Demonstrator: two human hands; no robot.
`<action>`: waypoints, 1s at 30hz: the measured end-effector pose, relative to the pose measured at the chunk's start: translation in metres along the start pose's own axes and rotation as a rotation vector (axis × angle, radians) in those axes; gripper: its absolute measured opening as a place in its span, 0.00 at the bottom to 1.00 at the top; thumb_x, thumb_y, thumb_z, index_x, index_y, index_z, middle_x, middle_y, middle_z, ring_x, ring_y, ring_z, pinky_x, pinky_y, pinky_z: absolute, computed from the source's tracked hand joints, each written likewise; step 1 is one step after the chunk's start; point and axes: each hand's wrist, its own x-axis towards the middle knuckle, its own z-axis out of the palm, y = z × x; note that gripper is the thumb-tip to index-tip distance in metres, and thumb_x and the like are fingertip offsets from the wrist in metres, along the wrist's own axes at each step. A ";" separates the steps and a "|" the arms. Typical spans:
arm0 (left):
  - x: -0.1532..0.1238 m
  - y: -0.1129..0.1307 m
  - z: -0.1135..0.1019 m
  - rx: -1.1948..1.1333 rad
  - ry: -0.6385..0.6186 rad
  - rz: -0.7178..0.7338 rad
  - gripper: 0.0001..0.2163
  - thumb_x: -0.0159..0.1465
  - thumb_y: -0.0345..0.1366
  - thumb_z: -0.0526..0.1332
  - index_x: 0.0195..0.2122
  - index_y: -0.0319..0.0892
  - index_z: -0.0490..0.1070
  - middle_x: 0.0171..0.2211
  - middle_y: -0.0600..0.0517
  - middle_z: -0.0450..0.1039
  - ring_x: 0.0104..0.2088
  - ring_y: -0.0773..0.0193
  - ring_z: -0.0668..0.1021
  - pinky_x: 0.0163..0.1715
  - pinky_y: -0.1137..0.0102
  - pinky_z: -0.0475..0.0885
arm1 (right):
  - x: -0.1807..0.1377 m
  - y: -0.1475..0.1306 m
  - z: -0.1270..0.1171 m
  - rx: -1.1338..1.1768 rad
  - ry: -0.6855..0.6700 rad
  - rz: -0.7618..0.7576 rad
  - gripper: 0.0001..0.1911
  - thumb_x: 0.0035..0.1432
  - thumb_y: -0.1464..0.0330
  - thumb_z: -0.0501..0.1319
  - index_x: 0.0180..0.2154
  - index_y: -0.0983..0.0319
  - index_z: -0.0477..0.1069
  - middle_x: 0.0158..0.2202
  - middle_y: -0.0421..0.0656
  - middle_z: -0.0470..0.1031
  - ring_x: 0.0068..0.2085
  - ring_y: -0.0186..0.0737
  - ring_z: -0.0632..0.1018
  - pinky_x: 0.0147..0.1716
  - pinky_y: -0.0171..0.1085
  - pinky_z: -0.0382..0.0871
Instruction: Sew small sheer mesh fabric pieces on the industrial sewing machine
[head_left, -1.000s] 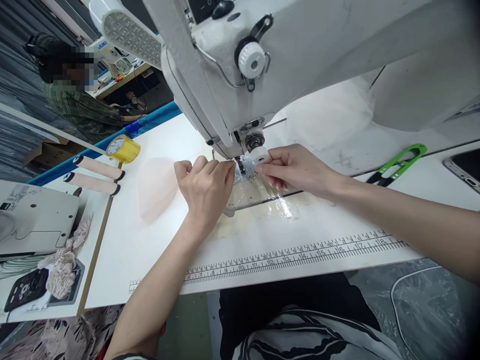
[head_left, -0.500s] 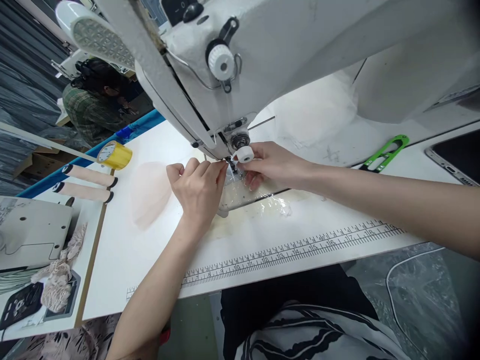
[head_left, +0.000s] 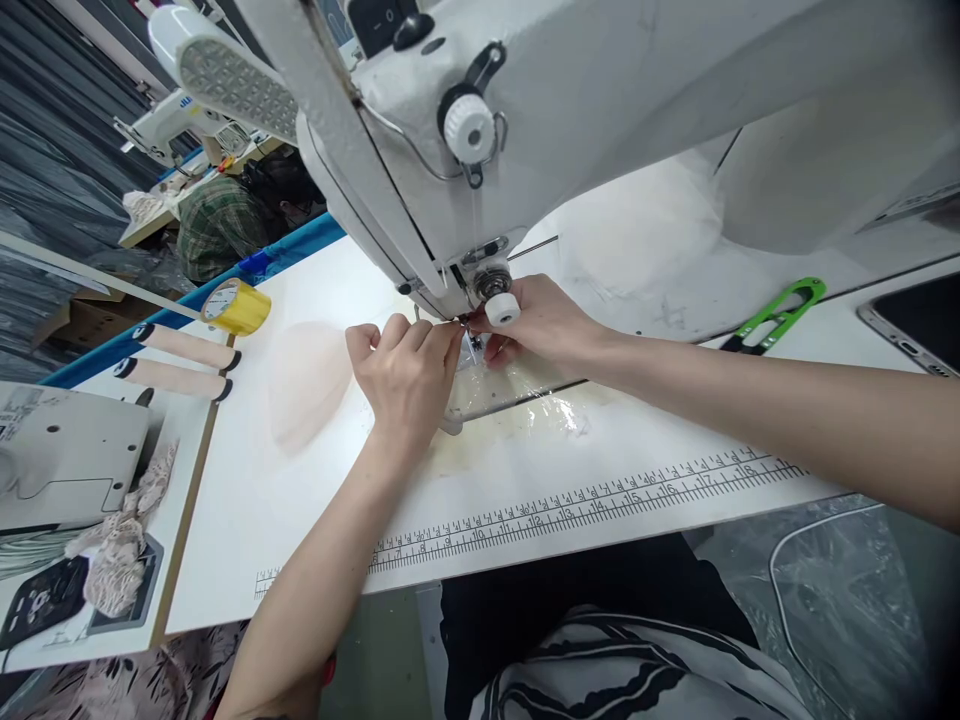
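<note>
A white sewing machine (head_left: 570, 110) hangs over the white table (head_left: 315, 520). My left hand (head_left: 405, 375) rests curled on the table with its fingertips pinched together right at the needle area (head_left: 466, 335). My right hand (head_left: 540, 325) comes in from the right, fingers curled and pinched just under the machine head, behind a small white knob (head_left: 502, 310). Both sets of fingertips meet at the needle; what they hold is too small to make out, possibly thread. A shiny clear plastic sheet (head_left: 540, 405) covers the plate below the hands.
A pale pink moulded pad (head_left: 307, 385) lies left of my left hand. Yellow tape roll (head_left: 236, 305) and two thread cones (head_left: 180, 362) stand further left. Green thread snips (head_left: 776, 315) and a phone (head_left: 911, 335) lie at right. A printed ruler (head_left: 570, 510) runs along the front edge. Another person (head_left: 225, 220) works behind.
My right hand has moved from the front of the presser foot to under the machine head behind the knob. My left hand's pinch stays at the needle. The view shifted slightly.
</note>
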 end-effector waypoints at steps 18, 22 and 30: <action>-0.014 0.026 -0.023 -0.219 -0.115 0.150 0.12 0.67 0.29 0.58 0.51 0.47 0.69 0.45 0.52 0.78 0.34 0.61 0.76 0.38 0.61 0.58 | -0.043 0.002 -0.017 -0.184 -0.195 0.110 0.06 0.61 0.70 0.61 0.31 0.63 0.70 0.22 0.40 0.75 0.26 0.38 0.80 0.28 0.34 0.78; -0.015 0.033 -0.024 -0.327 -0.199 0.186 0.07 0.68 0.28 0.56 0.44 0.42 0.70 0.35 0.52 0.79 0.31 0.64 0.76 0.34 0.64 0.61 | -0.066 0.007 -0.028 -0.192 -0.235 0.154 0.10 0.59 0.62 0.63 0.34 0.62 0.70 0.24 0.40 0.75 0.26 0.38 0.79 0.30 0.37 0.78; -0.019 0.038 -0.026 -0.455 -0.152 0.220 0.08 0.70 0.26 0.52 0.40 0.38 0.71 0.30 0.54 0.78 0.31 0.68 0.77 0.31 0.70 0.66 | -0.092 -0.002 -0.031 -0.421 -0.129 0.188 0.12 0.63 0.57 0.56 0.31 0.57 0.70 0.26 0.44 0.73 0.30 0.40 0.76 0.36 0.40 0.74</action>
